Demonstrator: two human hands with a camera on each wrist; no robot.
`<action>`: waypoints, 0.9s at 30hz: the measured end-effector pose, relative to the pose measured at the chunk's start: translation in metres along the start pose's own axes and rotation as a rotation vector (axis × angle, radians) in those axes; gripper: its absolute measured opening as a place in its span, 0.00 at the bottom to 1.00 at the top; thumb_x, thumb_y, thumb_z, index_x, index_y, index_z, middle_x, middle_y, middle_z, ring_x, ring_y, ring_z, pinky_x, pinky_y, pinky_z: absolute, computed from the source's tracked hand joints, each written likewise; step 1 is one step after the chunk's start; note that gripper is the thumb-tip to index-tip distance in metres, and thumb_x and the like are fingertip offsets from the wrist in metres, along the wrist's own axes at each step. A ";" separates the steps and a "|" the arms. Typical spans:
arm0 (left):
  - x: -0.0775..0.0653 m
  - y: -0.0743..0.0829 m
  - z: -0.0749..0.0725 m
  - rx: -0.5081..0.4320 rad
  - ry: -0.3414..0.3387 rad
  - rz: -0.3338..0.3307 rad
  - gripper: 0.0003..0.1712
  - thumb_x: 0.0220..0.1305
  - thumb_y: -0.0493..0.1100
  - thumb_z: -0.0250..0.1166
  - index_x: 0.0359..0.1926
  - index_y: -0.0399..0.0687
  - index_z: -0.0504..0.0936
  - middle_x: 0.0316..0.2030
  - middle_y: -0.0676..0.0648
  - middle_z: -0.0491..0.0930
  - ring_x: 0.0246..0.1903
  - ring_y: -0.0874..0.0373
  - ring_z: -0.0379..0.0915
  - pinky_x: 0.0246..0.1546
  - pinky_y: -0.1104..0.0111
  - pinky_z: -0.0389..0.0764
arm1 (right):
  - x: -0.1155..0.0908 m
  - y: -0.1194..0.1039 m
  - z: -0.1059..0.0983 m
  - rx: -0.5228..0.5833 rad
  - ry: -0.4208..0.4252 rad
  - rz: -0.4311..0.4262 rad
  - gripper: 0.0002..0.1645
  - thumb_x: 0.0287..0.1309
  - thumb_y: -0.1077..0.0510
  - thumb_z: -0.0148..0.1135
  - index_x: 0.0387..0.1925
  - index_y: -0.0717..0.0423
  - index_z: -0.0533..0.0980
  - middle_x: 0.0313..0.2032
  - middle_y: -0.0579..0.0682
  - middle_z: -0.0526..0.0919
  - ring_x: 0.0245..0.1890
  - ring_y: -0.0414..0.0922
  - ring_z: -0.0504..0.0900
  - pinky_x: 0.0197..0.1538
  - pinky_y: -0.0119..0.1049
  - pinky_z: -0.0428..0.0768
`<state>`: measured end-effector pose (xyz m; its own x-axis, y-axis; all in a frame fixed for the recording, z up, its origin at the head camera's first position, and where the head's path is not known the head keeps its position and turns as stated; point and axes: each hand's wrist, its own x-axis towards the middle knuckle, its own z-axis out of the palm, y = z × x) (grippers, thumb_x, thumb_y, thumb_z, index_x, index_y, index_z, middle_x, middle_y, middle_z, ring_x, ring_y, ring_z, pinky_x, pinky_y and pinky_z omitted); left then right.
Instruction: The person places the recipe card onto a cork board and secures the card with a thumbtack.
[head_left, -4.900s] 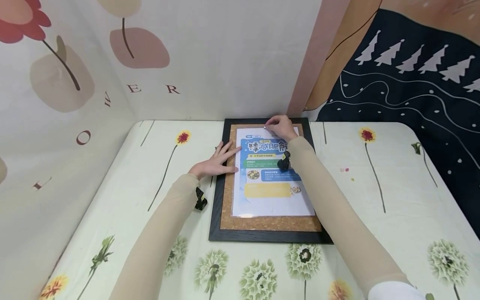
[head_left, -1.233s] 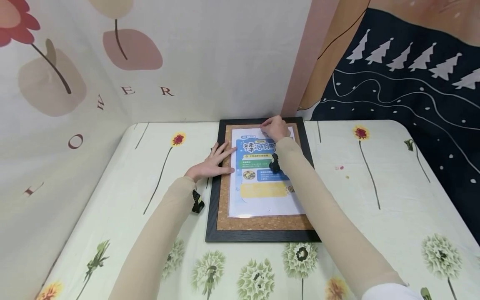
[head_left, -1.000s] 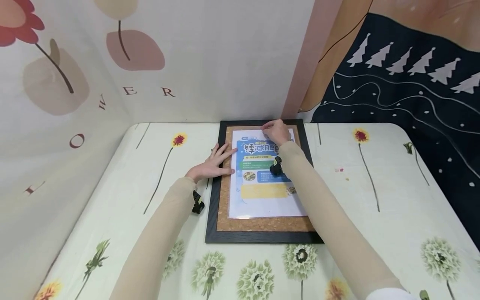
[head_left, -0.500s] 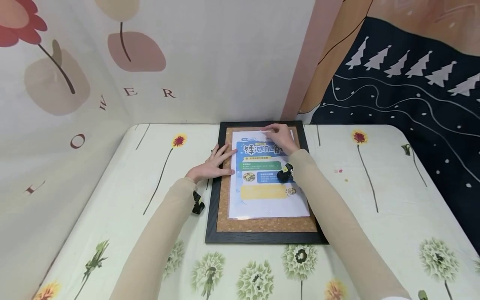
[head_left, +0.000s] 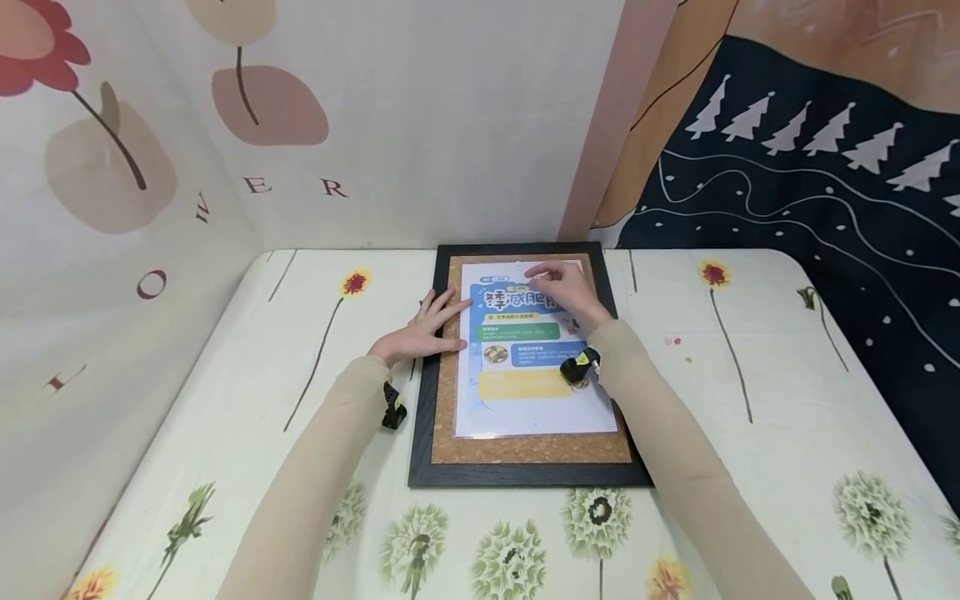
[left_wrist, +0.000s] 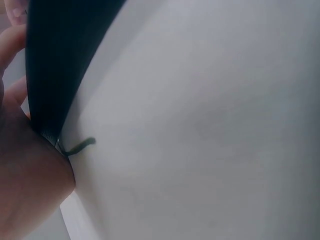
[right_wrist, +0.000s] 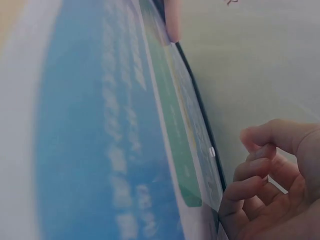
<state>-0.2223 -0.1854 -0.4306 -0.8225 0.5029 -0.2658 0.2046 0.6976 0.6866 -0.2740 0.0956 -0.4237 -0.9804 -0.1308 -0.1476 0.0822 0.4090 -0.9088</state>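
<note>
A printed poster (head_left: 536, 412) lies on a cork board (head_left: 525, 450) with a black frame (head_left: 525, 475). My left hand (head_left: 420, 333) rests across the frame's left side, fingers spread, fingertips at the poster's left edge. In the left wrist view that hand (left_wrist: 30, 175) lies against the dark frame (left_wrist: 65, 55). Over the poster's upper right part is my right hand (head_left: 566, 292), thumb and fingers loosely bent. The right wrist view shows this hand (right_wrist: 275, 175) with nothing visible between its fingertips, beside a small white pushpin (right_wrist: 212, 151) standing at the poster's top.
A floral tablecloth (head_left: 675, 450) covers the table under the board. Behind rises a pale printed curtain (head_left: 450, 125), with a dark tree-patterned cloth (head_left: 810, 192) at the right. Small black cameras sit on the left wrist (head_left: 393, 407) and the right wrist (head_left: 579, 367).
My right hand, earlier pinching at the poster's top edge, has drawn back down and to the right, leaving the white pushpin at the top. The left hand stays on the frame.
</note>
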 end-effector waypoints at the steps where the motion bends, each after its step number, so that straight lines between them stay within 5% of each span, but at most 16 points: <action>1: 0.000 0.000 0.000 0.000 0.001 0.002 0.47 0.65 0.53 0.62 0.77 0.57 0.47 0.75 0.49 0.26 0.70 0.48 0.08 0.64 0.37 0.31 | -0.002 0.000 0.000 0.003 -0.004 -0.003 0.15 0.63 0.55 0.61 0.50 0.51 0.81 0.39 0.53 0.75 0.40 0.48 0.72 0.44 0.39 0.66; 9: 0.001 -0.002 0.000 0.003 0.001 0.001 0.48 0.64 0.53 0.63 0.77 0.57 0.47 0.76 0.49 0.26 0.70 0.48 0.08 0.64 0.37 0.31 | -0.012 0.004 -0.004 0.000 -0.023 -0.024 0.16 0.64 0.54 0.61 0.51 0.52 0.80 0.40 0.53 0.75 0.41 0.50 0.72 0.44 0.39 0.66; 27: 0.003 -0.003 0.001 -0.014 -0.006 -0.004 0.56 0.54 0.51 0.72 0.77 0.57 0.48 0.75 0.50 0.26 0.70 0.48 0.08 0.63 0.36 0.31 | -0.038 0.008 -0.013 -0.015 -0.113 -0.070 0.16 0.61 0.55 0.62 0.50 0.51 0.81 0.31 0.52 0.73 0.23 0.46 0.67 0.21 0.33 0.65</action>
<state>-0.2247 -0.1857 -0.4335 -0.8203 0.5029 -0.2724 0.1940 0.6927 0.6946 -0.2383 0.1156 -0.4202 -0.9571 -0.2603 -0.1274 0.0105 0.4082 -0.9128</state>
